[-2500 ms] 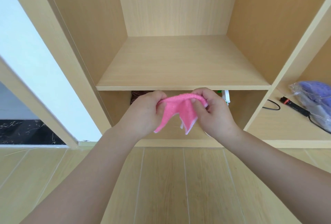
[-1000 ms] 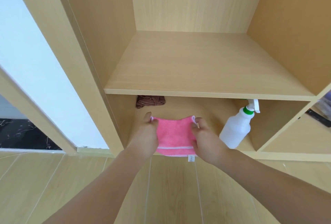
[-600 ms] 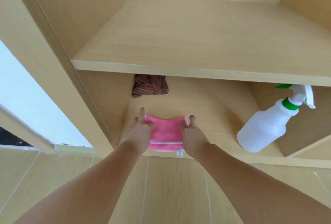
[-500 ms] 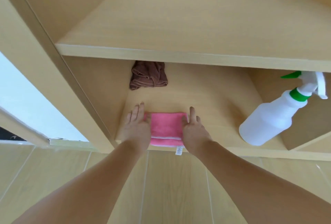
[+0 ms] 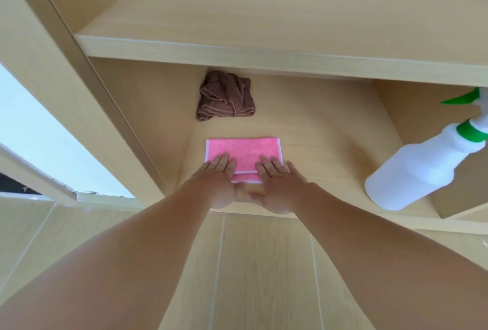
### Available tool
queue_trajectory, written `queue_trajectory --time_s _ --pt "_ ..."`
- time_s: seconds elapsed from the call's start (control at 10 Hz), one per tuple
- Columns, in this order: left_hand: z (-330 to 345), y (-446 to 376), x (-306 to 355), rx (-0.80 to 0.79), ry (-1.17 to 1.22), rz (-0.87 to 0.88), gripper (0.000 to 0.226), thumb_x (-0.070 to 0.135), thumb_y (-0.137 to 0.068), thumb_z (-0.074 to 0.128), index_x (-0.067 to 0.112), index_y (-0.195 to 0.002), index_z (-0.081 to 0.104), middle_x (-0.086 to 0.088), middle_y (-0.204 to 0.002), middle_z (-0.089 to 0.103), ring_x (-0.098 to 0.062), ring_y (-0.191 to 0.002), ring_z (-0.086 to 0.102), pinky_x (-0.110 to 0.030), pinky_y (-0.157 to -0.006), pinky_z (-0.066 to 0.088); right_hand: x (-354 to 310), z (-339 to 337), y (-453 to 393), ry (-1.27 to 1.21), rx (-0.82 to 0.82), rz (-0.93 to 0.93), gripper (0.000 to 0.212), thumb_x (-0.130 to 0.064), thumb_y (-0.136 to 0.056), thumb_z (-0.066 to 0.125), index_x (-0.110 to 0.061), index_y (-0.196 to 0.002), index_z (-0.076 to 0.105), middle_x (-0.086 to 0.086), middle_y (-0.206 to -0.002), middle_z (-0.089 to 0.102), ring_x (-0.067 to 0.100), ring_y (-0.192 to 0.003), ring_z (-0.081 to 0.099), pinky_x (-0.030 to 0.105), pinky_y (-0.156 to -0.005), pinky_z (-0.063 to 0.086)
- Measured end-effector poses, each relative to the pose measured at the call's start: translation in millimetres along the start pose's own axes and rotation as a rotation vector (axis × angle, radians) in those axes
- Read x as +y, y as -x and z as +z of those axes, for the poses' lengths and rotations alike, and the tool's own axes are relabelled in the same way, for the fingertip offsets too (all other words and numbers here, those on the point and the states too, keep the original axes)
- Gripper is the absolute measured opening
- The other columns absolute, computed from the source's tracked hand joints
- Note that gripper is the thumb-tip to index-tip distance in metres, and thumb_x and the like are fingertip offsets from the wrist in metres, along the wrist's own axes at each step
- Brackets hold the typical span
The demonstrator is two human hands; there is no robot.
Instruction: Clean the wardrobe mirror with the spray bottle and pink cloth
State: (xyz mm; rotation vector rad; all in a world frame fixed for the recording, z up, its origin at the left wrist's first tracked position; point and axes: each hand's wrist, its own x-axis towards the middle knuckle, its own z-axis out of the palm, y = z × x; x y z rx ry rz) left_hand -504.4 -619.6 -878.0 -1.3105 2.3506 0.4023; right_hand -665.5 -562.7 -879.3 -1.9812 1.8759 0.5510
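lower shelf (image 5: 330,150) | pink cloth (image 5: 243,149) (folded) | left hand (image 5: 220,182), right hand (image 5: 277,184) flat on it

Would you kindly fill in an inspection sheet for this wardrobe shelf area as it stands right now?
Surface: lower shelf of light wood, under an upper shelf.
Job's things: pink cloth folded flat near the shelf's front edge; spray bottle, white with green trigger, on the shelf to the right, apart from the cloth.
Clutter: brown cloth bunched at the back of the shelf.
Grippers: left hand and right hand lie flat, straight fingers pressing on the pink cloth's near part.
Cables: nothing seen.
Surroundings: wood-look floor below; a bright panel at left, possibly the mirror, cannot tell.
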Motion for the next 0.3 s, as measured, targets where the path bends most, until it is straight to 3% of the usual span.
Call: queue_trajectory --time_s 0.1,0.3 --pt "-7.7 8.3 3.5 0.008 -0.023 0.004 0.079 0.056 -0.098 0.024 0.011 -0.153 -0.009 -0.007 -0.161 -0.016 -0.018 -0.149 -0.013 -0.036 -0.121 -0.004 -1.5 -9.5 9.2 0.008 0.004 0.002 0.086 -0.065 -0.093 0.024 -0.014 -0.152 -0.013 0.004 -0.159 -0.022 0.02 -0.147 -0.016 0.043 -0.12 -0.005" --pt "-56.9 95.0 18.4 0.11 -0.006 0.066 0.07 0.038 -0.1 0.034 0.01 -0.154 -0.002 -0.008 -0.163 -0.002 -0.02 -0.15 -0.002 -0.036 -0.121 0.0 -15.8 -62.2 91.8 -0.108 0.097 -0.068 0.074 -0.038 -0.099 0.04 -0.006 -0.152 -0.001 0.011 -0.161 -0.008 0.022 -0.149 -0.004 0.034 -0.121 0.003"
